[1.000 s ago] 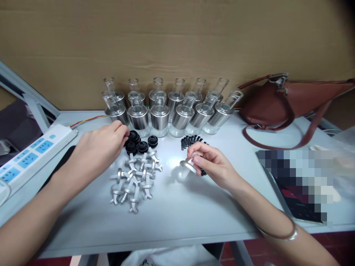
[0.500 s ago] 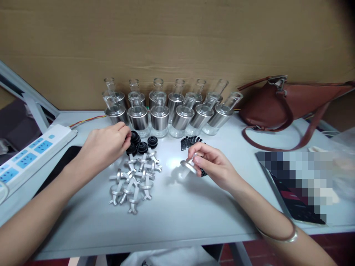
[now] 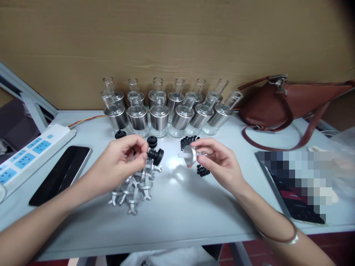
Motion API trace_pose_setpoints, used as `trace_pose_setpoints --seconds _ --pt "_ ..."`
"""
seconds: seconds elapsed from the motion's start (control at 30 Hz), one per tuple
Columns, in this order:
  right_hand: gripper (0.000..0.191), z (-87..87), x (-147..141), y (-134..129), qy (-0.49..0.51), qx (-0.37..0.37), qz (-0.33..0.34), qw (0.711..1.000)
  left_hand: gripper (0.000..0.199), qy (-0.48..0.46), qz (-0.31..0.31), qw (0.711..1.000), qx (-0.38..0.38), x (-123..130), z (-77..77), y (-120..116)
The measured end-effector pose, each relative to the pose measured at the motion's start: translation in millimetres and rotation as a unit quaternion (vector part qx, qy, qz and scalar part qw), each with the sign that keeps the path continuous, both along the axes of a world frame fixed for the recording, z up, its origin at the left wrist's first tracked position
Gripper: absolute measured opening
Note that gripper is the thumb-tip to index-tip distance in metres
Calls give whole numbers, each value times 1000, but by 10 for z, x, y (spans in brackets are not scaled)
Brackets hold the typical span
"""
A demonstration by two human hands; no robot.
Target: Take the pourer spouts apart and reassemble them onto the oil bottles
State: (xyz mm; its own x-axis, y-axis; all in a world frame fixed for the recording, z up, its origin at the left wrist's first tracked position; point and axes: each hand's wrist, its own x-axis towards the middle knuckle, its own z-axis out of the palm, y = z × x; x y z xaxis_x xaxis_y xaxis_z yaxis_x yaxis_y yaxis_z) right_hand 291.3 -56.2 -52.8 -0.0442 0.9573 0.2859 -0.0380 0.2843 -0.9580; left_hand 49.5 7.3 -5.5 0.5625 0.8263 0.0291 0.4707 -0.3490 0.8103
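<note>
Pinched in my left hand [image 3: 126, 157] is a black ribbed stopper [image 3: 156, 156], its wide end facing right. My right hand [image 3: 219, 159] grips a silver disc-shaped spout piece [image 3: 190, 155], whose pale stem points left toward the stopper; a gap separates the two. Under and beside my left hand lie several silver spout pieces [image 3: 133, 201] in a heap. Other black stoppers [image 3: 152, 142] rest on the table behind it. Small black parts [image 3: 203, 170] lie in groups by my right hand, partly hidden by it.
Several glass bottles with metal sleeves [image 3: 159, 117] stand in rows along the cardboard wall [image 3: 172, 40]. A white power strip [image 3: 30, 157] and a phone [image 3: 62, 173] are at the left. At the right are a brown bag [image 3: 266, 103] and a partly blurred dark flat object [image 3: 291, 192].
My left hand has moved right from the black stoppers and now holds one out. My right hand has turned the spout piece so its stem points left.
</note>
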Motion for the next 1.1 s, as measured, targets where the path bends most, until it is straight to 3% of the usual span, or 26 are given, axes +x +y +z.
trace_pose_setpoints --seconds 0.07,0.13,0.3,1.1 --pt "15 13 -13 -31 -59 48 -36 996 12 -56 -6 990 -130 61 -39 -59" --pt "13 9 -16 -56 -85 107 -60 989 13 -95 -13 973 -210 105 -80 -97" --pt "25 -36 -17 -73 -76 192 -16 978 13 -128 -20 947 -294 149 -142 -133" --pt "24 -51 -67 -63 -168 224 10 960 12 -123 -54 945 -300 141 -143 -217"
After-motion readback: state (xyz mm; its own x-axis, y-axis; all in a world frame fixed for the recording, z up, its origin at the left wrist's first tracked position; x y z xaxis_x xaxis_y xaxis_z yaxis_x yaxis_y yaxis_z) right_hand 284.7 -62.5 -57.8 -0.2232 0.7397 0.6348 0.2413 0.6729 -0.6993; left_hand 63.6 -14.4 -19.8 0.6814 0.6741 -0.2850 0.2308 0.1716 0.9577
